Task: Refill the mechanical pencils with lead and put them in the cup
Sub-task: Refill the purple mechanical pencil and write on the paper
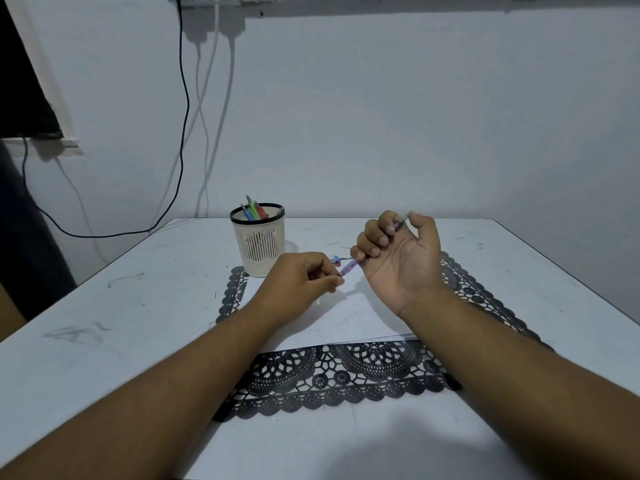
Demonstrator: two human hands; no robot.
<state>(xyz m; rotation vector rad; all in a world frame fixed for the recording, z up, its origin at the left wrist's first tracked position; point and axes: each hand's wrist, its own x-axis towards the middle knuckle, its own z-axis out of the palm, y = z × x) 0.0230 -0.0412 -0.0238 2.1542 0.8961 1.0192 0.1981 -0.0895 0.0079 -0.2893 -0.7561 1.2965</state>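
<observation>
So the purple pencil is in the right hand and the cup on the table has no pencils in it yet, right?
Not quite. The head view shows the cup already holds several pencils. The right hand does hold the purple pencil.

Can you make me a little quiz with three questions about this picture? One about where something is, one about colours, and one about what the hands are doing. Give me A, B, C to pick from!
1. Where is the cup?
A. on the floor
B. on the table, at the mat's far left corner
C. in a hand

2. What colour is the pencil being held?
A. purple
B. yellow
C. black

3. What is the right hand doing?
A. lying flat on the table
B. holding the cup
C. holding the pencil in curled fingers

Answers:
1 B, it stands on the table by the black lace mat.
2 A, its see-through barrel looks purple.
3 C, while the left hand pinches at the pencil's lower end.
</observation>
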